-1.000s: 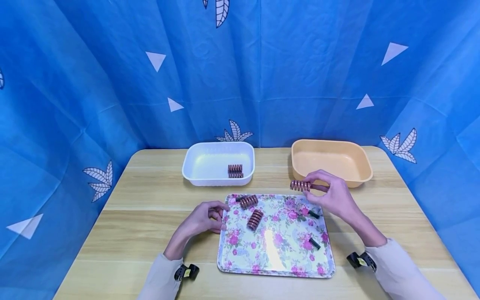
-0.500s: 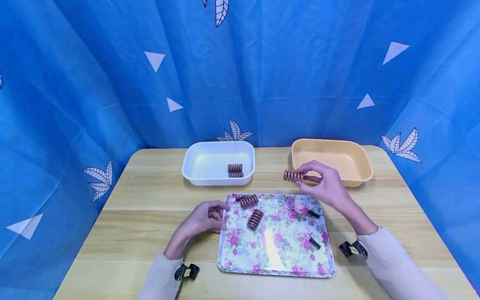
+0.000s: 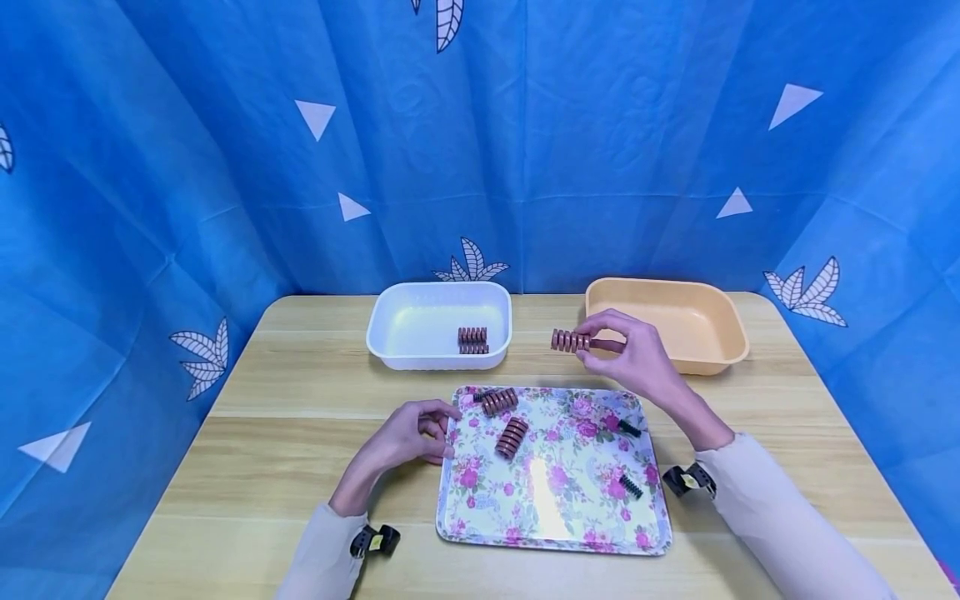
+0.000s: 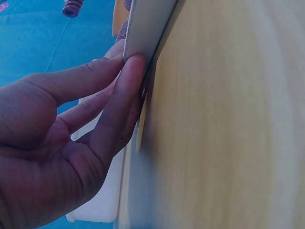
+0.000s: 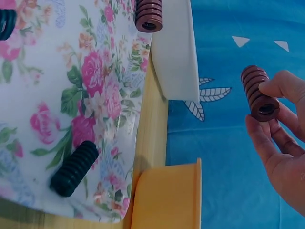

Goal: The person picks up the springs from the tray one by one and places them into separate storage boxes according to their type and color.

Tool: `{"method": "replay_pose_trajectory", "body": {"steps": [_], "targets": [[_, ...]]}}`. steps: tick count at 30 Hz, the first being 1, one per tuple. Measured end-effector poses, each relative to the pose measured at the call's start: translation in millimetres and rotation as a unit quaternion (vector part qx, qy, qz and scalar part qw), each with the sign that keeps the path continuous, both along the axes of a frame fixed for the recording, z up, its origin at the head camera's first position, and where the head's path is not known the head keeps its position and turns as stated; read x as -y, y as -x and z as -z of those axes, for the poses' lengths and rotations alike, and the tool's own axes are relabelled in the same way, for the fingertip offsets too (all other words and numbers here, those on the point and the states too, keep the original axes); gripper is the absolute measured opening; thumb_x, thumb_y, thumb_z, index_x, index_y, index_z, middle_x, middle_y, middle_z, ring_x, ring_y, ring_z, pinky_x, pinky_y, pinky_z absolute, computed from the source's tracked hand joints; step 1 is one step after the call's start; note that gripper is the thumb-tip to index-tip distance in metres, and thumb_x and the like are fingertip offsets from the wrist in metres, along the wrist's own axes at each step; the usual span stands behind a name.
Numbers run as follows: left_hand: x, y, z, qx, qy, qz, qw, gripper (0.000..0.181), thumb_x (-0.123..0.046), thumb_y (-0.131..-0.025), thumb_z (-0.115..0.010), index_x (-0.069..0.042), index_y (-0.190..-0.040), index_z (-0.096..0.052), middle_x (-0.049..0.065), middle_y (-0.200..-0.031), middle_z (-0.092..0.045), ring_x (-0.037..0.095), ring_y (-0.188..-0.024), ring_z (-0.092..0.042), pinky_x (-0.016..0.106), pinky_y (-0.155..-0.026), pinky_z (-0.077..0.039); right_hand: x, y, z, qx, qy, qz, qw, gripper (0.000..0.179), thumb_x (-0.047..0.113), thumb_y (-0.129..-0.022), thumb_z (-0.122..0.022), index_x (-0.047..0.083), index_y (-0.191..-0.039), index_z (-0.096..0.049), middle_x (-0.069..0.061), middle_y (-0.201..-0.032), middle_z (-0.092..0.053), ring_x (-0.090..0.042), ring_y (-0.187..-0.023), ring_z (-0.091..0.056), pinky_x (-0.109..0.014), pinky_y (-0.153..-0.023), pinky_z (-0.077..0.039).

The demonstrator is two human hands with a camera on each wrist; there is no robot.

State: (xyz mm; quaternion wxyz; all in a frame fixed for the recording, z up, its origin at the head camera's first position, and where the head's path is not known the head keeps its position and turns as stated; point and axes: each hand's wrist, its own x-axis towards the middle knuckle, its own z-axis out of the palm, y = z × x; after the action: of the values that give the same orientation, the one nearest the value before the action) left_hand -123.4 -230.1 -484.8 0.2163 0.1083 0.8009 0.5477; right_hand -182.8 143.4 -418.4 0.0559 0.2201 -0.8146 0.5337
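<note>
My right hand [image 3: 633, 354] pinches a brown coil spring [image 3: 568, 341] by one end, in the air between the two bins. In the right wrist view the same brown spring [image 5: 259, 93] sits between thumb and fingertips. My left hand [image 3: 408, 437] grips the left rim of the flowered tray [image 3: 555, 537], thumb on top and fingers beneath, as the left wrist view shows at the tray edge [image 4: 150, 28]. Two brown springs [image 3: 512, 438] lie on the tray's left part. Dark green smaller springs [image 3: 631, 487] lie at its right, and another [image 3: 480, 397] is partly hidden behind a brown one.
Behind the tray at left stands a white bin [image 3: 438, 363] with two brown springs [image 3: 472, 341] in it. An orange bin [image 3: 720, 364] stands at back right, partly behind my right hand. A blue curtain [image 3: 525, 150] surrounds the wooden table [image 3: 300, 400].
My right hand has moved left and away from me with the brown spring, from in front of the orange bin toward the white bin. The left hand has stayed on the tray.
</note>
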Motion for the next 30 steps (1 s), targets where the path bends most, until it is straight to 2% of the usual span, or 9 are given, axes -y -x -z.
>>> {"method": "replay_pose_trajectory", "body": {"steps": [8, 14, 17, 22, 30], "targets": [[-0.8, 0.6, -0.2, 0.005, -0.009, 0.001, 0.9999, 0.05, 0.011, -0.079, -0.081, 0.005, -0.125, -0.065, 0.018, -0.094, -0.061, 0.018, -0.072, -0.059, 0.034, -0.063, -0.065, 14.8, 11.4, 0.6, 0.009, 0.013, -0.017, 0.9997, 0.032, -0.01, -0.081, -0.08, -0.001, -0.11, -0.073, -0.014, -0.111, -0.067, -0.031, -0.104, -0.066, -0.03, -0.09, -0.061], [-0.7, -0.4, -0.4, 0.012, -0.016, -0.002, 0.9998, 0.049, 0.011, -0.079, -0.08, 0.006, -0.125, -0.064, 0.019, -0.093, -0.06, 0.019, -0.072, -0.059, 0.035, -0.063, -0.065, 29.5, 20.0, 2.1, 0.009, 0.015, -0.026, 0.9995, 0.032, -0.01, -0.08, -0.08, -0.003, -0.11, -0.073, -0.017, -0.111, -0.068, -0.035, -0.105, -0.066, -0.039, -0.09, -0.062], [-0.5, -0.9, -0.2, 0.015, -0.016, -0.003, 0.9998, 0.049, 0.01, -0.08, -0.08, 0.006, -0.125, -0.065, 0.02, -0.093, -0.06, 0.019, -0.072, -0.059, 0.036, -0.063, -0.065, 37.0, 25.7, 2.8, 0.003, 0.018, -0.027, 0.9995, 0.03, -0.01, -0.08, -0.08, -0.002, -0.108, -0.073, -0.015, -0.11, -0.068, -0.033, -0.104, -0.066, -0.04, -0.09, -0.062], [-0.1, -1.6, -0.5, 0.014, -0.018, -0.002, 0.9997, 0.05, 0.009, -0.08, -0.081, 0.006, -0.126, -0.064, 0.019, -0.091, -0.06, 0.019, -0.073, -0.059, 0.036, -0.064, -0.065, 52.0, 33.9, 2.5, -0.007, 0.009, -0.025, 0.9996, 0.028, -0.006, -0.08, -0.081, 0.002, -0.105, -0.075, -0.01, -0.108, -0.069, -0.03, -0.102, -0.065, -0.035, -0.088, -0.063], [-0.4, -1.1, -0.2, 0.028, -0.022, -0.007, 0.9993, 0.052, 0.01, -0.078, -0.081, 0.005, -0.127, -0.064, 0.017, -0.089, -0.06, 0.02, -0.072, -0.061, 0.038, -0.065, -0.066, 77.2, 47.0, 7.7, -0.018, 0.007, -0.03, 0.9994, 0.026, -0.007, -0.078, -0.081, 0.002, -0.102, -0.076, -0.01, -0.101, -0.069, -0.027, -0.096, -0.063, -0.038, -0.086, -0.064]]}}
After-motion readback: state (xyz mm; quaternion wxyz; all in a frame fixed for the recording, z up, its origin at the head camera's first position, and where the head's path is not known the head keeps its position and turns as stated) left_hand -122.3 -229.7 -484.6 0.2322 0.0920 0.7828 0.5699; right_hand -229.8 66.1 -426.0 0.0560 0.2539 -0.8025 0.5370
